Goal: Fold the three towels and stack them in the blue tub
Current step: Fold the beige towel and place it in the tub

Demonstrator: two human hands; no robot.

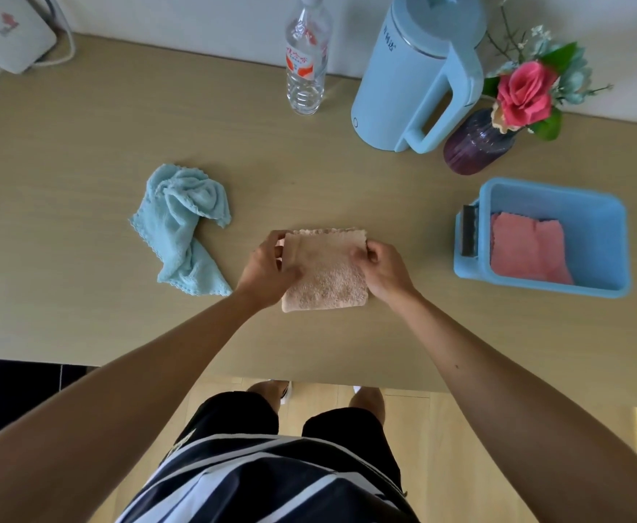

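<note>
Now both hands point(326, 269) pinch folded beige towel point(326, 281) (pink towel point(528, 252) tubbed).

three towels point(324, 273), one tub point(596, 235), two hands point(267, 269)

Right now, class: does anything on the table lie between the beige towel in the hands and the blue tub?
Nothing visible does. Bare table separates the beige towel from the blue tub; the kettle and vase stand farther back.
</note>
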